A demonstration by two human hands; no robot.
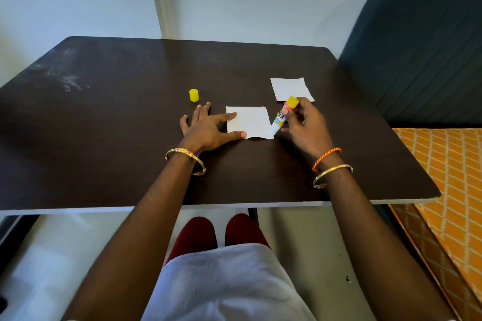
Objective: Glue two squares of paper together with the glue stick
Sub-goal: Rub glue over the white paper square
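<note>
**Glue stick uncapped and set to the near square; joining yet to come**

Places are given relative to the near paper square (249, 122), which lies flat toward the front middle of the dark table (104, 138). Well to its left and a little farther back, the yellow cap (194, 95) is seen standing upright on the tabletop, so the uncapping is judged done. Just to the left, the left hand (206, 129) is spread flat with fingers straight; its forefinger and thumb tip are laid on the square's left edge, and the sheet is pinned down by them. At the square's near right corner, the glue stick (283, 115) is held tilted, its working end down at or on the paper; whether glue has been laid cannot be told, since no film shows on the white surface. The stick is gripped near its yellow top by the curled fingers and thumb of the right hand (303, 126), just right of the square. Behind and to the right, apart from the first, the second paper square (290, 89) lies untouched. Spreading is judged barely begun; placing and pressing the second sheet remain.
</note>
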